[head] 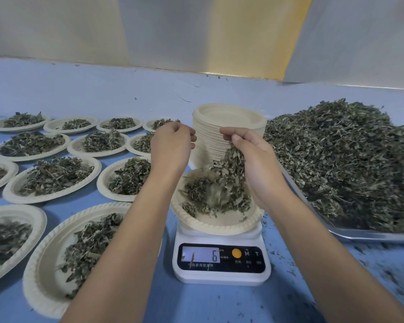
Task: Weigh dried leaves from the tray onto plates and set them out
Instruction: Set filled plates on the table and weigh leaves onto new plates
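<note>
Head-worn camera looks forward-down, close over table (pixel 208 304).

I count twelve filled plates (pixel 12 190) from eight to eleven o'clock, one plate (pixel 219 227) on one scale (pixel 222 278) at six, one plate stack (pixel 229 115) at twelve, and one tray (pixel 371 235) of leaves (pixel 336 148) at three.

Both bare forearms reach forward, the 2 hands raised close together but apart. The left hand (pixel 173 145) has its fingers curled in, nothing showing between them. The right hand (pixel 252 159) grips a clump of dried leaves (pixel 231 169) that hangs below its curled fingers.
</note>
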A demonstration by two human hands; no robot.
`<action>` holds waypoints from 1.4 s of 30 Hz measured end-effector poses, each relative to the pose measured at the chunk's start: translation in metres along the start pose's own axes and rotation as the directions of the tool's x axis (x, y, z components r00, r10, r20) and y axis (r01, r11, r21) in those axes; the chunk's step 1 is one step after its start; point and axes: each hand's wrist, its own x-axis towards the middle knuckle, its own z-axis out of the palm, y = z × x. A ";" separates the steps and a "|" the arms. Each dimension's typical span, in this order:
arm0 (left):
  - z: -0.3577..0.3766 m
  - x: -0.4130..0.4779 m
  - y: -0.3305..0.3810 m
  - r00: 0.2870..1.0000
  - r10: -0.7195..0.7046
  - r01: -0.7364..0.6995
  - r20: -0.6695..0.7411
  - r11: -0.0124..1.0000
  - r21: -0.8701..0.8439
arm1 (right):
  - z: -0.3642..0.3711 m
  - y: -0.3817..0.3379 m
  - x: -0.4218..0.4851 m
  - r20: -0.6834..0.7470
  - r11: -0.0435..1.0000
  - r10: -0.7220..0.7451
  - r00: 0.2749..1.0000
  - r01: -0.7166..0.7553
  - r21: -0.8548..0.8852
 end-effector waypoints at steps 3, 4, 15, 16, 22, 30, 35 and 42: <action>0.001 0.001 0.003 0.998 -0.054 0.055 0.025 0.998 -0.035 | -0.002 0.000 0.003 -0.050 0.998 0.024 0.998 -0.020 0.061; 0.002 0.001 0.005 0.996 -0.083 0.085 0.045 0.995 -0.056 | -0.002 0.000 0.003 -0.068 0.996 0.032 0.997 -0.027 0.083; 0.025 -0.030 0.030 0.872 -0.167 0.153 0.461 0.986 0.067 | 0.002 -0.005 0.005 -0.128 0.882 0.138 0.982 -0.063 0.467; 0.028 -0.033 0.030 0.865 -0.130 0.106 0.485 0.991 0.078 | 0.002 -0.006 0.004 -0.126 0.870 0.136 0.983 -0.057 0.490; 0.045 -0.041 0.020 0.920 0.081 -0.179 0.384 0.957 0.227 | 0.005 -0.012 0.003 -0.075 0.761 0.195 0.978 -0.103 0.641; 0.045 -0.042 0.009 0.905 0.336 -0.398 0.259 0.885 0.243 | 0.007 -0.015 0.000 -0.018 0.737 0.179 0.984 -0.122 0.665; 0.040 -0.038 0.013 0.874 0.445 -0.485 0.193 0.803 0.346 | 0.009 -0.015 -0.001 -0.046 0.813 0.156 0.987 -0.102 0.573; 0.027 -0.029 0.021 0.937 0.334 -0.348 0.097 0.897 0.273 | -0.001 -0.017 0.001 -0.101 0.868 0.186 0.977 -0.115 0.483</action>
